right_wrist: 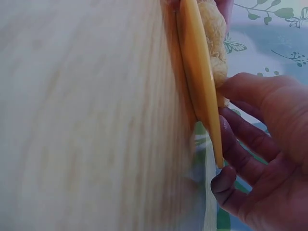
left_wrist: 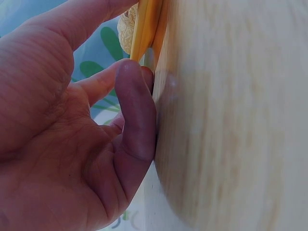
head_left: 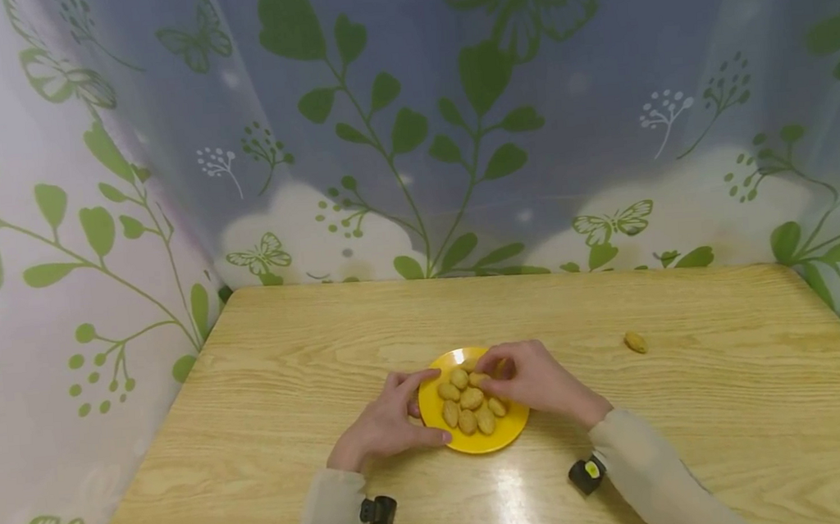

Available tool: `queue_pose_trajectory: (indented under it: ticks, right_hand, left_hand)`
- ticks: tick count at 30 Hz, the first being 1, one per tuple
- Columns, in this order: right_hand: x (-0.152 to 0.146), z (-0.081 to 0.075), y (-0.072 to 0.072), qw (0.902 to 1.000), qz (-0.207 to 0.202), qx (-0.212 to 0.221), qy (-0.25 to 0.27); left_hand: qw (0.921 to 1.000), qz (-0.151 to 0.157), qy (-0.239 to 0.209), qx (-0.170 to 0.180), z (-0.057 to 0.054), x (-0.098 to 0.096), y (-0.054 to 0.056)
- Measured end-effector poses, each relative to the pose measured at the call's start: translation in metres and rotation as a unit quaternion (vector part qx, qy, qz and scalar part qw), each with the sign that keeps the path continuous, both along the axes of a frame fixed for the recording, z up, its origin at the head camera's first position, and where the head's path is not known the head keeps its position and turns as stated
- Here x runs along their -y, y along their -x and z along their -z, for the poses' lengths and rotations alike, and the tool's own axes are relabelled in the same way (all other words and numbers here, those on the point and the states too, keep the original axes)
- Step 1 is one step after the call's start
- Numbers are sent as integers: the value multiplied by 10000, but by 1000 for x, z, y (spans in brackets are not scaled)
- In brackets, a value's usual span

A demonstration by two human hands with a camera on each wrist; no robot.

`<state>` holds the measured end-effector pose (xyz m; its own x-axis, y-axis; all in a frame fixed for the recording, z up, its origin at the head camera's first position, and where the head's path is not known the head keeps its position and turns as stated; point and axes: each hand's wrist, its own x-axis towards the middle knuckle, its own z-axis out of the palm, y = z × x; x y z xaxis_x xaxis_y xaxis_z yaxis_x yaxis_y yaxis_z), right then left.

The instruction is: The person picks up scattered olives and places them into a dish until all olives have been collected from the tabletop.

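Note:
A round yellow plate (head_left: 508, 433) sits on the wooden table, heaped with several tan, wrinkled walnuts (head_left: 471, 398). My left hand (head_left: 388, 421) holds the plate's left side, thumb and forefinger spread over the rim. In the left wrist view, another finger (left_wrist: 137, 106) curls close below the plate's edge. From the right, my right hand (head_left: 536, 378) reaches over the plate and pinches a walnut at the upper right of the heap. The right wrist view shows the thumb against a walnut (right_wrist: 219, 70); the other fingertips lie near the rim.
One loose walnut (head_left: 635, 342) lies on the table (head_left: 266, 373) to the right of the plate. Behind the table and along its left hangs a curtain (head_left: 415, 205) printed with leaves and butterflies. Each wrist carries a small black camera (head_left: 586, 474).

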<state>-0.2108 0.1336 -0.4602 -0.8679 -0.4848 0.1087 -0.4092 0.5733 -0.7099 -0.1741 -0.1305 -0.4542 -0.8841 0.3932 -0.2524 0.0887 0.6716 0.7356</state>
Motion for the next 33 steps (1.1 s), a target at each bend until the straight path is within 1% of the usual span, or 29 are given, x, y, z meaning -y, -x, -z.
queue_pose_trajectory:
  ticks: [13,20,27,33]
  right_hand:
    - [-5,-2,0,9998,-121,31,138]
    - [-12,-1,-1,9999,-84,81,110]
    - [-22,-2,-4,9993,-133,114,320]
    - [-31,-1,-7,9988,-192,55,457]
  left_hand:
    - [10000,20,-26,-24,0,0,1]
    - [10000,31,-57,-13,1,0,0]
    - [10000,4,-46,11,1,-1,0]
    - [10000,19,-30,23,1,-1,0]
